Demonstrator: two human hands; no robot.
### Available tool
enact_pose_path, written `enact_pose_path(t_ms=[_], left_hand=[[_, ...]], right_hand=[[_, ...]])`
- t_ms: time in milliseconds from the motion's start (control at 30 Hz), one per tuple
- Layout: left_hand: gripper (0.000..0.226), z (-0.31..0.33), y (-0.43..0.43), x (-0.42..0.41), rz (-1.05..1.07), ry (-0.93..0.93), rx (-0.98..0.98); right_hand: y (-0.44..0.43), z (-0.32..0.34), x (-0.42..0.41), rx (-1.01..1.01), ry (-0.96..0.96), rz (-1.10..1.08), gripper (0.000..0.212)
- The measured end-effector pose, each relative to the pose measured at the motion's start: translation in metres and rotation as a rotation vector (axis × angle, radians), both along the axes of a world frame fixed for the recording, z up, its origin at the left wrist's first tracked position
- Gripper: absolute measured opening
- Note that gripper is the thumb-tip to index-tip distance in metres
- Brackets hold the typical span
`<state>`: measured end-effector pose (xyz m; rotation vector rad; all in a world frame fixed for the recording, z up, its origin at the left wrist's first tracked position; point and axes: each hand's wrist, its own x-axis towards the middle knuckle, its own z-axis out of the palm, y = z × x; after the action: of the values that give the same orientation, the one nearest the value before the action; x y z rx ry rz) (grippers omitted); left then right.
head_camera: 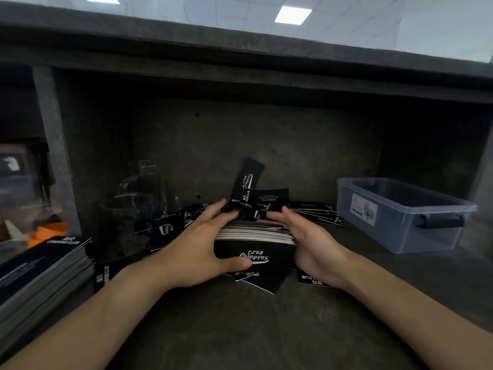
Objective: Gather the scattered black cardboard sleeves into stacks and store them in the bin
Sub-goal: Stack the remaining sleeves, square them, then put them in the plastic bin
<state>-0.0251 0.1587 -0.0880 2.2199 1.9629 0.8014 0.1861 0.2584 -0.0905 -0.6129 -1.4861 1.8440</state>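
Note:
A thick stack of black cardboard sleeves with white "Club Camping" lettering sits at the centre of the dark counter. My left hand grips its left end, thumb across the front face and fingers over the top. My right hand cups its right end. Loose sleeves lie scattered behind and under the stack, one leaning upright. A second tall stack of sleeves lies at the left edge. The clear plastic bin stands at the right with nothing visible inside it.
Clear glass vessels stand left of the pile. An orange object sits at the far left behind a dark upright post. A shelf overhangs the counter above. Bare counter surface lies between my forearms.

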Motion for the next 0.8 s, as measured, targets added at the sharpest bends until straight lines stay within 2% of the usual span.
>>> enact_pose_path(t_ms=[67,133,267,333,433,533,667,800], left_hand=[[0.113,-0.001,0.002,-0.002,0.025,-0.012,0.009],[0.114,0.0,0.001,-0.003,0.046,0.003,-0.005],[0.083,0.004,-0.002,-0.003,0.07,0.17,-0.008],[0.078,0.005,-0.003,-0.002,0.038,0.137,-0.01],[0.083,0.006,-0.007,0.0,0.019,0.129,-0.038],[0.093,0.009,-0.007,0.001,0.07,0.329,-0.043],[0.098,0.012,-0.006,0.005,0.109,0.474,-0.028],[0.086,0.011,-0.013,0.012,0.01,0.38,0.017]], right_hand=[[0.006,-0.002,-0.001,0.109,-0.057,-0.106,0.03],[0.012,-0.004,0.001,0.258,-0.182,-0.136,0.028],[0.017,0.002,0.011,0.368,-0.313,-0.118,0.032],[0.016,0.004,0.016,0.404,-0.321,-0.112,0.03],[0.014,0.005,0.023,0.602,-0.344,-0.176,0.02],[0.014,0.01,0.031,0.774,-0.343,-0.203,0.011],[0.012,0.015,0.033,0.771,-0.364,-0.186,0.009],[0.012,0.018,0.032,0.732,-0.373,-0.181,0.011]])
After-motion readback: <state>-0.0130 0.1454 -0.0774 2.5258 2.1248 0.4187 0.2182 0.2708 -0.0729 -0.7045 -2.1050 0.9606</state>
